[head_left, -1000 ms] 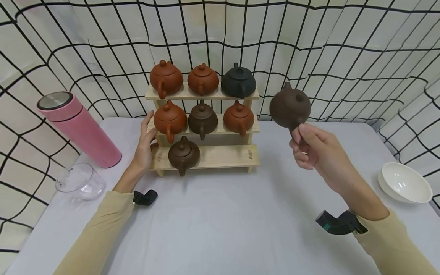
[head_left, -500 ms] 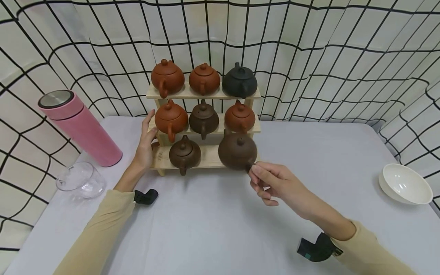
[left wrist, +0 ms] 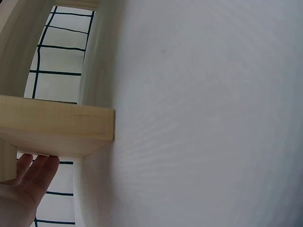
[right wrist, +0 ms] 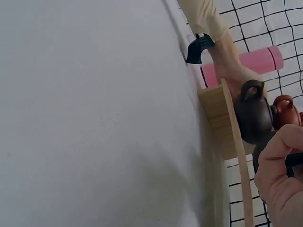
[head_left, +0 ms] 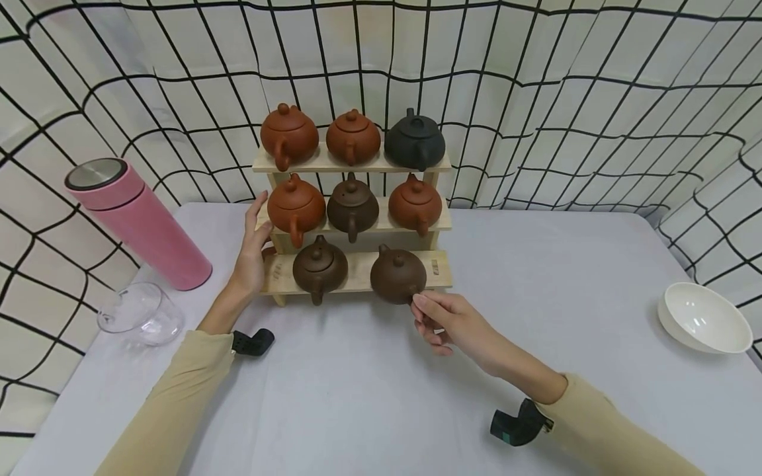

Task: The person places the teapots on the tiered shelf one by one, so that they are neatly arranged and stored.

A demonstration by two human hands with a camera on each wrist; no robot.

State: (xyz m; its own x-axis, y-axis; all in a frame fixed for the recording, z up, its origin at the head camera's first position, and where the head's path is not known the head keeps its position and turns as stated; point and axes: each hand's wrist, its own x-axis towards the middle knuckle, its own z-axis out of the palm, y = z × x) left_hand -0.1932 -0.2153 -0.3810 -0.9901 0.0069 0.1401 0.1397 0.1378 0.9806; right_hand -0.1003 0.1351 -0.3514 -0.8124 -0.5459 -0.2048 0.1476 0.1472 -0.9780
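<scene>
A three-tier wooden stand [head_left: 363, 280] bears several small clay teapots. My left hand [head_left: 247, 261] grips the stand's left side; in the left wrist view, fingers [left wrist: 40, 177] reach in beneath a board. My right hand [head_left: 443, 320] pinches the handle of a brown teapot [head_left: 397, 276] at the lowest tier; whether its base touches the board cannot be told. To its left on that tier sits another brown teapot [head_left: 320, 264]. Two reddish teapots flank a brown teapot [head_left: 353, 205] on the middle tier. On top are two reddish teapots and a dark grey teapot [head_left: 415, 140].
A pink flask [head_left: 143, 225] and a clear glass cup [head_left: 141, 314] stand at the table's left. At the right edge sits a white bowl [head_left: 705, 317]. A black wire grid [head_left: 536, 99] with white cloth behind it encloses the back and sides.
My right hand has carried the brown teapot leftward and down, from right of the stand to its lowest tier. My left hand has stayed on the stand's side.
</scene>
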